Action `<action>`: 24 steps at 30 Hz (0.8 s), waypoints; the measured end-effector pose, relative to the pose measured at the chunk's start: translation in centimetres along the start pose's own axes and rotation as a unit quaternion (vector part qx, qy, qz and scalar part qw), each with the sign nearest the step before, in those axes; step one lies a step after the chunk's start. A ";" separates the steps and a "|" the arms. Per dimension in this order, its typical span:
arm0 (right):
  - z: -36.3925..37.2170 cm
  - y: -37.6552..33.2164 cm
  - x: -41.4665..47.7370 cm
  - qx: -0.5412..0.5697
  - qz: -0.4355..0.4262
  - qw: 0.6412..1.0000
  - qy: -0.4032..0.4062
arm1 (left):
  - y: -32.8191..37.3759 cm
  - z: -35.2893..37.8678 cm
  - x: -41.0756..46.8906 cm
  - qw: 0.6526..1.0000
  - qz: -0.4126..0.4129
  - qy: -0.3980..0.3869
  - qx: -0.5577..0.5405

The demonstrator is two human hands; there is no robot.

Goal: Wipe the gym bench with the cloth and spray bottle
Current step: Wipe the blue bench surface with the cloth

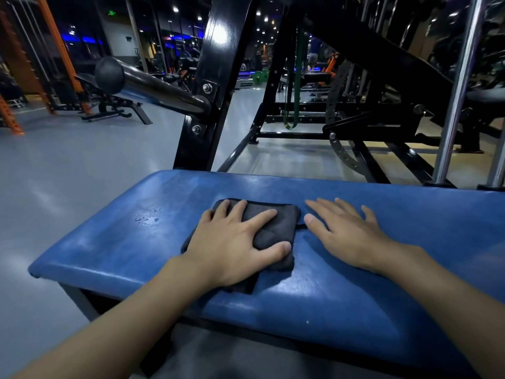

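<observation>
On the blue desk (355, 296), left grip (232, 247) wide, pressing flat on folded cloth (278, 222); right grip (352, 236) wide, palm down just beside it; droplets (147, 216) leftward.

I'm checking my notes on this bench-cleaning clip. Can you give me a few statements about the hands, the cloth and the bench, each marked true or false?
1. The left hand presses down on the dark cloth. True.
2. The right hand holds a spray bottle. False: it lies flat on the blue bench beside the cloth, holding nothing, and no bottle is in view.
3. Droplets sit on the bench to the left of the cloth. True.
4. The cloth hangs over the bench's edge. False: it lies folded on top of the bench.
</observation>
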State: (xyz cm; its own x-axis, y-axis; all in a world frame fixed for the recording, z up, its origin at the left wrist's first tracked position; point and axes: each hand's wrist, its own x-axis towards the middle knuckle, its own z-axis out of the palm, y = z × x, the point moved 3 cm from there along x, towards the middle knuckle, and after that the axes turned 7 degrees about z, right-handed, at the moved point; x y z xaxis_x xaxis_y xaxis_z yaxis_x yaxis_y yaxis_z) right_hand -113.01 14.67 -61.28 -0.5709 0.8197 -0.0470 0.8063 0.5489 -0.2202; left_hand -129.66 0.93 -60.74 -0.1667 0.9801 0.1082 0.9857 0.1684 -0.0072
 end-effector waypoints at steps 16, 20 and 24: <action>0.6 0.2 0.3 -0.017 0.003 1.000 0.011 | -5.4 1.1 17.9 0.999 -0.018 -0.009 -0.041; 0.6 0.3 0.3 -0.006 0.004 1.000 0.017 | -5.1 1.3 14.9 0.999 -0.002 0.012 -0.045; 0.5 0.2 0.3 -0.002 0.005 1.000 0.022 | -4.3 1.1 9.9 0.999 0.008 0.026 -0.043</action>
State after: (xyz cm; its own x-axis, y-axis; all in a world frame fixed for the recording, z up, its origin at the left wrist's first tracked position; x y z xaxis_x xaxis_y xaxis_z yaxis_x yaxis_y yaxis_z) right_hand -113.09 14.89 -61.80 -0.5547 0.8320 -0.0067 0.8133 0.5406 -0.2152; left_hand -135.54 10.07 -60.77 -0.1506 0.9754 0.1610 0.9872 0.1399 0.0760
